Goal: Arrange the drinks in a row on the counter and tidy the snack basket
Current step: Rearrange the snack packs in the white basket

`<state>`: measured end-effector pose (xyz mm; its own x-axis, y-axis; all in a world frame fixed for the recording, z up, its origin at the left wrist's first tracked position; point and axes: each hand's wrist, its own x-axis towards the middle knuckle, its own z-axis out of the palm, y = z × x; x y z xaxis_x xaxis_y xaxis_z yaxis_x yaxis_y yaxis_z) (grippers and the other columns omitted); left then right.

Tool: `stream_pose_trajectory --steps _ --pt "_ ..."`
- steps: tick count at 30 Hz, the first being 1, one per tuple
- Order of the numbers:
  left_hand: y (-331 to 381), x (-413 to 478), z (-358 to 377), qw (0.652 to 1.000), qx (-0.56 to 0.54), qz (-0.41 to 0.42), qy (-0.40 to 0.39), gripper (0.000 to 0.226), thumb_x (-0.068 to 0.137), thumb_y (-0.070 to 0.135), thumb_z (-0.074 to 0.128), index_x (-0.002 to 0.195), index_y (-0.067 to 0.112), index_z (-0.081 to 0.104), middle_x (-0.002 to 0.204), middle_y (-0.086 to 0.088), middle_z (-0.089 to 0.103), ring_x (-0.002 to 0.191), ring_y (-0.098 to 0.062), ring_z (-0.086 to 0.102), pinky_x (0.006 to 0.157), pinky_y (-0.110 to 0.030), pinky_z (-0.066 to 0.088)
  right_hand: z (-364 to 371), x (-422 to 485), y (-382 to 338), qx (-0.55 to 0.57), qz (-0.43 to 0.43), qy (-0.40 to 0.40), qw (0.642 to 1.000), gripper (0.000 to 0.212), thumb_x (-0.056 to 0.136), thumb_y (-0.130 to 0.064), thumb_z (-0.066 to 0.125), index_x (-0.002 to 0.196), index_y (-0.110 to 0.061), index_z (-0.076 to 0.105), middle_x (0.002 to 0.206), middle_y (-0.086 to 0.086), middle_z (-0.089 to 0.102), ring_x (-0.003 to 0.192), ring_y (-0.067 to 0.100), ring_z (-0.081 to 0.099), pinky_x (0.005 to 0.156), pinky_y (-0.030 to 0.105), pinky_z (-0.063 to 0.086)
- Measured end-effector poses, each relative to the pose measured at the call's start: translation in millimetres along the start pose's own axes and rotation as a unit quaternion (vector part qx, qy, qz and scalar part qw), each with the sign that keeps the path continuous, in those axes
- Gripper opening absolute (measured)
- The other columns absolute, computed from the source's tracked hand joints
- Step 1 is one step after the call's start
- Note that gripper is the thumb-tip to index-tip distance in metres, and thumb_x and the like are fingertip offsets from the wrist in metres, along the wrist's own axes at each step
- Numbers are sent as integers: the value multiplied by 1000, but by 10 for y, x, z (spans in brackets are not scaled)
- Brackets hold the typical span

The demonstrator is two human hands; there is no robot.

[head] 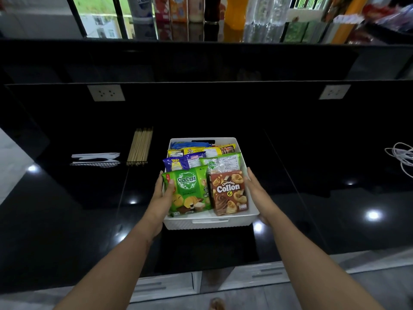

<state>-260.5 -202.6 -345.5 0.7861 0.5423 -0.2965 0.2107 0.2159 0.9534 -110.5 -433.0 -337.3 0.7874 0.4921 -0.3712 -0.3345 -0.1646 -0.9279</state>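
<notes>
Left hand (164,198) and right hand (257,194) hold the snack basket (210,223).

Home kitchen: glossy black counter (67,209), wall sockets (106,92), white drawers (165,285) below.
</notes>
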Motion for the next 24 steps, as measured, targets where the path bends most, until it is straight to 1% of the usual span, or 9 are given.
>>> stream_pose_trajectory --steps 1,3,7,10,14,17,19,22,24 --pt "4 24 -27 1000 -5 -5 -6 58 91 56 48 144 51 24 138 9 52 119 -14 56 105 -43 42 -3 13 -5 -1 -4 -3 1000 55 98 -51 43 147 -50 20 139 -4 51 115 19 61 97 48 50" --pt "19 64 -80 1000 -10 -19 -20 57 89 57 49 143 48 30 138 7 54 119 -14 56 105 -46 42 -9 40 5 -2 -9 -5 1000 53 98 -52 41 147 -50 20 141 -4 49 116 18 60 99 48 49" --pt "68 114 -126 999 -13 -28 -36 56 87 58 52 139 49 35 137 6 55 121 -20 56 103 -50 44 -2 109 65 31 -6 -10 999 54 97 -54 43 146 -52 20 147 -5 43 124 20 54 104 50 44" --pt "78 127 -126 1000 1 -24 -15 49 91 55 51 137 51 37 134 8 56 117 -18 58 101 -49 46 35 128 64 41 -2 -17 999 55 95 -54 46 145 -53 23 137 -8 53 113 16 63 96 46 51" --pt "115 98 -122 1000 29 0 -1 43 89 54 54 131 53 44 136 8 55 119 -18 56 101 -50 46 64 129 20 53 10 2 999 57 94 -49 53 145 -51 25 125 0 63 102 23 69 87 49 55" --pt "174 60 -137 999 49 24 -2 28 89 53 55 116 62 51 131 11 57 118 -18 57 100 -49 46 88 95 -15 33 5 18 999 57 95 -46 52 146 -48 25 120 -3 63 98 19 70 76 39 58" --pt "218 34 -167 998 56 42 -6 25 91 50 55 110 66 52 128 12 58 117 -17 57 100 -46 47 117 56 -34 26 -7 25 999 57 96 -44 52 147 -45 26 118 -8 61 97 14 70 71 33 57" --pt "303 -14 -234 997 56 50 -13 29 90 51 56 116 62 51 132 8 57 116 -16 58 100 -46 47 179 -10 -103 34 -19 25 999 56 96 -41 53 146 -45 27 121 -6 61 97 15 70 71 33 57" --pt "357 -54 -293 997 56 55 -14 43 87 55 57 129 53 46 137 6 53 119 -17 56 103 -47 45 231 -57 -182 39 -30 22 999 57 96 -39 54 147 -43 28 123 -2 62 96 17 71 71 35 58"
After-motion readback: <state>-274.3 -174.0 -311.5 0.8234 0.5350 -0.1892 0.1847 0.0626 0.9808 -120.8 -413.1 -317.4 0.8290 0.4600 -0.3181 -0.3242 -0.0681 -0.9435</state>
